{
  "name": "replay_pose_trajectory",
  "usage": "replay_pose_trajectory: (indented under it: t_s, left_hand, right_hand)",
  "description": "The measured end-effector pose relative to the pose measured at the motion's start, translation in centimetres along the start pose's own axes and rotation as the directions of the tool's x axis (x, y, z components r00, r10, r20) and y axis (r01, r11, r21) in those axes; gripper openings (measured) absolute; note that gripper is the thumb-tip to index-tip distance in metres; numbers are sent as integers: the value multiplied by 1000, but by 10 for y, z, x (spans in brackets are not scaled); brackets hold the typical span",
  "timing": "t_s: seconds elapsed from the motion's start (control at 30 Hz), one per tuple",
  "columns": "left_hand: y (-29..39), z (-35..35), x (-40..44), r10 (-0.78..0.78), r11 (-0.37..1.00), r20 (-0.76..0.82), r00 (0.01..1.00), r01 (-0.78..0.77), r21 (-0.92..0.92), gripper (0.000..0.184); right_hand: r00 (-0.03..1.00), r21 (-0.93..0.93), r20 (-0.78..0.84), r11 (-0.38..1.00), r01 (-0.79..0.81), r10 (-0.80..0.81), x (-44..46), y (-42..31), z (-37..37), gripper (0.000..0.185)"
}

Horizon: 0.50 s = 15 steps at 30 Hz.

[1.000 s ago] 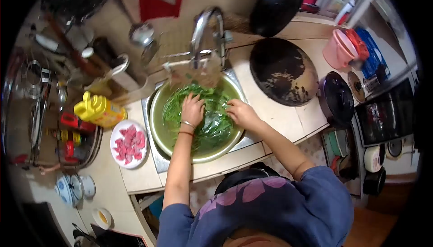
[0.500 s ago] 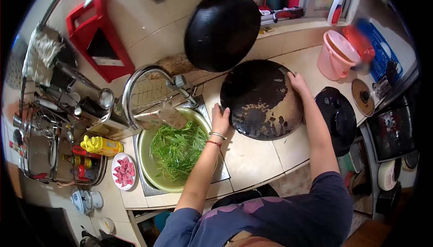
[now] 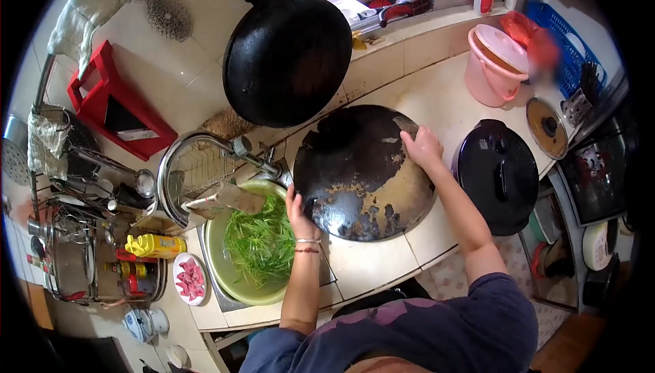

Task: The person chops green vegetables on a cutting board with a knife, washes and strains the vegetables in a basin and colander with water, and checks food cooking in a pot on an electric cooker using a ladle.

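Note:
A large round board point(image 3: 348, 161) with a blackened, patchy surface and a bare tan area stands or lies tilted over the tiled counter; whether it touches the counter is hard to tell. My left hand point(image 3: 300, 216), with a bangle and red cord at the wrist, grips its left edge. At its right edge my right hand point(image 3: 423, 146) is closed on the rim, thumb on top. Just left of my left hand, leafy greens point(image 3: 258, 240) sit in water in a green basin point(image 3: 217, 271) in the sink. An oval black lidded pot point(image 3: 497, 178) stands to the right.
A chrome faucet point(image 3: 194, 138) arches over the basin, and a black wok point(image 3: 290, 59) hangs on the wall. A plate of raw meat point(image 3: 190, 279) and a yellow bottle point(image 3: 157, 245) are at left. A pink bucket point(image 3: 491, 76) and a glass lid point(image 3: 546, 127) stand at the right.
Both hands have moved the round board leftward, closer to the faucet and basin and farther from the black pot. The camera view has also shifted.

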<state>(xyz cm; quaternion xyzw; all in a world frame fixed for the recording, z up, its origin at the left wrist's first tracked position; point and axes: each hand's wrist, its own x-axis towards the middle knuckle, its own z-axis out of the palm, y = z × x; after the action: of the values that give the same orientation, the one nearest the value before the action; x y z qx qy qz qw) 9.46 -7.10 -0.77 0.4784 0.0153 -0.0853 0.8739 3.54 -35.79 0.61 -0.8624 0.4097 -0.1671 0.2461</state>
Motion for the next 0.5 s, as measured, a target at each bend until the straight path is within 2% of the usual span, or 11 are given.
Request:
replay_pose_trajectory:
  t_s: [0.07, 0.13, 0.17, 0.2, 0.27, 0.3, 0.33, 0.4, 0.5]
  left_hand:
    - [18, 11, -10, -26, 999, -73, 997, 24, -29, 38]
    - [5, -38, 13, -21, 997, -61, 998, 17, -75, 33]
    - [11, -52, 20, -305, 928, 61, 950, 311, -206, 30]
    - [44, -9, -5, -383, 921, 6, 924, 383, -69, 30]
    - [49, -39, -7, -497, 864, -69, 865, 501, 53, 28]
    - [52, -55, -12, -446, 855, -122, 887, 463, 233, 31]
    - [73, -33, -34, -369, 835, -185, 911, 412, 364, 33]
    - [96, -40, -54, -321, 805, -131, 938, 343, 485, 33]
    - [129, -36, -93, -250, 861, -95, 964, 266, 434, 30]
  right_hand:
    - [994, -20, 112, 1000, 0, 2, -4, 3, -8, 47]
    - [984, -18, 177, 1000, 14, -11, -15, 5, -18, 47]
    - [973, -1, 228, 1000, 25, -24, -20, 5, -21, 47]
    - [972, -4, 234, 999, 32, -31, -26, 7, -21, 47]
    - [940, 132, 319, 988, 82, -121, -41, 13, -21, 47]
    - [930, 139, 338, 985, 102, -144, -49, 11, -22, 48]
    - [918, 148, 358, 981, 123, -168, -56, 7, -22, 49]
    - [899, 159, 380, 973, 168, -218, -68, -1, -18, 51]
    - [823, 202, 524, 971, 129, -218, -80, -18, -12, 55]
